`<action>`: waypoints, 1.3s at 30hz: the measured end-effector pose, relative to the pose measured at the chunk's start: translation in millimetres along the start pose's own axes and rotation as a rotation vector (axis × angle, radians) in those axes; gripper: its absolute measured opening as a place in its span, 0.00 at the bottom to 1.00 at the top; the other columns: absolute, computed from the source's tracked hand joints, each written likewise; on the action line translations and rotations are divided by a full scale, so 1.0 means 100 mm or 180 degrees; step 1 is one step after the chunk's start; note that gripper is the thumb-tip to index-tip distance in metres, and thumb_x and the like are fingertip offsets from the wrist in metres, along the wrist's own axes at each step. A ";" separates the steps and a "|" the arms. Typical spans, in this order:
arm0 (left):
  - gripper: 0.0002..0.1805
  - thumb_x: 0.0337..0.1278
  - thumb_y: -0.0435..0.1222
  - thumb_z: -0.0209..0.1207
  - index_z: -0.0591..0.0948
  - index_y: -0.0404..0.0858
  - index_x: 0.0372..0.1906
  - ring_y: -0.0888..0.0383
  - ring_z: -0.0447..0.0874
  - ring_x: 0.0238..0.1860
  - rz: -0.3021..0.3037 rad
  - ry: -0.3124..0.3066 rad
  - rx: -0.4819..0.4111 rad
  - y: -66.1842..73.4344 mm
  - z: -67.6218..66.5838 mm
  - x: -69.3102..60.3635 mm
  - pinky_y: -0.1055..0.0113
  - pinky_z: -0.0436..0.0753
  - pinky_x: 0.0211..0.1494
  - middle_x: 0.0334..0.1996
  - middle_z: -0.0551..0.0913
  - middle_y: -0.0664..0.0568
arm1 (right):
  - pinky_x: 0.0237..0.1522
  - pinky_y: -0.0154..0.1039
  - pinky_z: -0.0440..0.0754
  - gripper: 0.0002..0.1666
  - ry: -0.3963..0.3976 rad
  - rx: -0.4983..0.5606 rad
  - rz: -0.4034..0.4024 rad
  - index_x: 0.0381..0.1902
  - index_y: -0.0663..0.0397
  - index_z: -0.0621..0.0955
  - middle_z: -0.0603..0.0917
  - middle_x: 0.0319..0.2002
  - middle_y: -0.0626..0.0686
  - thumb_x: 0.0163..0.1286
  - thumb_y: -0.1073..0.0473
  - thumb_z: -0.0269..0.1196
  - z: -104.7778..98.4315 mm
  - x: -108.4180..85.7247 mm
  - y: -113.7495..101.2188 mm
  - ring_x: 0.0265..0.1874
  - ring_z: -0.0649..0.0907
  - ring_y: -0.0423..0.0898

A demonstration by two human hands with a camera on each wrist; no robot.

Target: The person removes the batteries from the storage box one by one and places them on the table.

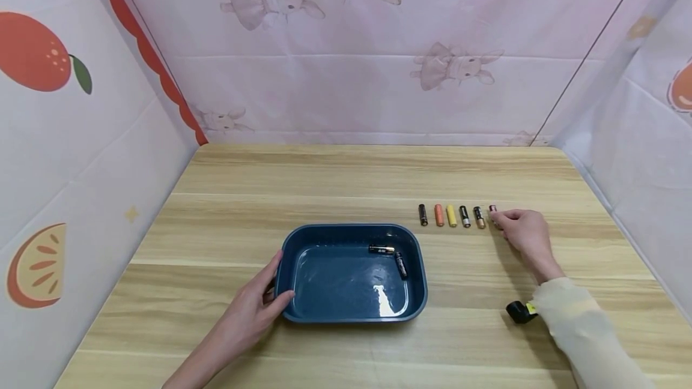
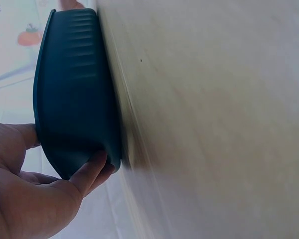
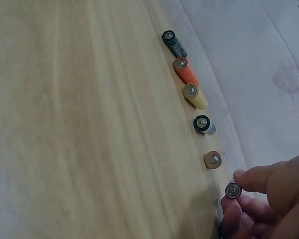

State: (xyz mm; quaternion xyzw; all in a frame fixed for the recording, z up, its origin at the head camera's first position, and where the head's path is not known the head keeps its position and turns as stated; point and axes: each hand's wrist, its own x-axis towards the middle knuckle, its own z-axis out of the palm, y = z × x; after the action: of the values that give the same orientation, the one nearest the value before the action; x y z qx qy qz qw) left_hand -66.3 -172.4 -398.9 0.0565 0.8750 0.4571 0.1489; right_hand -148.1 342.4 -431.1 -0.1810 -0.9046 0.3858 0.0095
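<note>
A blue tray point(image 1: 346, 320) stands on the wooden table with two dark batteries lying inside, one point(image 1: 381, 249) near its back wall and one point(image 1: 400, 265) by its right side. My left hand point(image 1: 245, 314) grips the tray's left end, thumb at the rim and fingers against the outer wall point(image 2: 74, 99). To the right of the tray, my right hand point(image 1: 527, 236) pinches a dark red battery point(image 3: 233, 189) at the right end of a row. Beside it lie a black-and-copper battery point(image 1: 479, 217), a black-and-silver one point(image 1: 465, 216), a yellow one point(image 1: 451, 215), an orange one point(image 1: 439, 215) and a black one point(image 1: 423, 214).
A small black object point(image 1: 520, 312) with a yellow-green part is by the right sleeve point(image 1: 581, 323). Printed cloth with rabbits point(image 1: 346, 95) hangs behind the table point(image 1: 324, 173), and fruit-patterned cloth stands at both sides.
</note>
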 end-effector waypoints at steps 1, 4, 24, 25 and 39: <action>0.43 0.73 0.32 0.61 0.52 0.39 0.84 0.41 0.74 0.69 0.0001 0.0001 -0.0002 0.00 0.00 0.00 0.58 0.82 0.61 0.78 0.61 0.35 | 0.20 0.35 0.71 0.28 0.0009 -0.0071 -0.0029 0.49 0.68 0.87 0.89 0.31 0.53 0.77 0.45 0.62 0.00 -0.01 -0.01 0.23 0.76 0.42; 0.43 0.73 0.32 0.61 0.52 0.39 0.84 0.41 0.74 0.69 -0.0004 0.0006 0.0002 0.01 0.00 -0.01 0.58 0.82 0.61 0.78 0.61 0.35 | 0.20 0.36 0.70 0.28 0.0033 -0.0212 -0.0075 0.48 0.67 0.88 0.89 0.33 0.55 0.76 0.44 0.63 0.01 -0.01 -0.02 0.24 0.76 0.45; 0.43 0.73 0.32 0.62 0.52 0.39 0.84 0.41 0.74 0.69 -0.0006 0.0015 0.0033 0.02 0.00 0.00 0.58 0.82 0.61 0.78 0.61 0.35 | 0.20 0.38 0.68 0.29 0.0082 -0.0438 -0.0092 0.41 0.66 0.89 0.86 0.29 0.52 0.77 0.43 0.61 0.05 -0.01 -0.07 0.22 0.73 0.46; 0.43 0.73 0.31 0.62 0.52 0.39 0.84 0.41 0.74 0.69 -0.0008 0.0013 0.0024 0.02 0.00 0.00 0.58 0.82 0.61 0.78 0.61 0.35 | 0.21 0.38 0.68 0.29 0.0080 -0.0453 -0.0095 0.42 0.66 0.89 0.87 0.30 0.53 0.77 0.42 0.60 0.05 -0.01 -0.07 0.23 0.73 0.46; 0.43 0.73 0.32 0.61 0.52 0.40 0.84 0.41 0.73 0.70 -0.0052 0.0003 0.0009 0.02 0.00 0.00 0.57 0.81 0.62 0.78 0.60 0.36 | 0.22 0.38 0.67 0.32 0.0055 -0.0394 0.0065 0.46 0.67 0.88 0.82 0.27 0.51 0.79 0.41 0.56 0.03 -0.02 -0.08 0.24 0.72 0.47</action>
State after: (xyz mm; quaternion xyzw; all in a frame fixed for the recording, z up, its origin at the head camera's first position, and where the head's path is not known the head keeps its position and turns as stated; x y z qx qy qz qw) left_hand -65.9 -171.6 -397.5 0.0492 0.8762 0.4547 0.1521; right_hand -149.8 334.4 -427.4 -0.1938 -0.9248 0.3275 0.0022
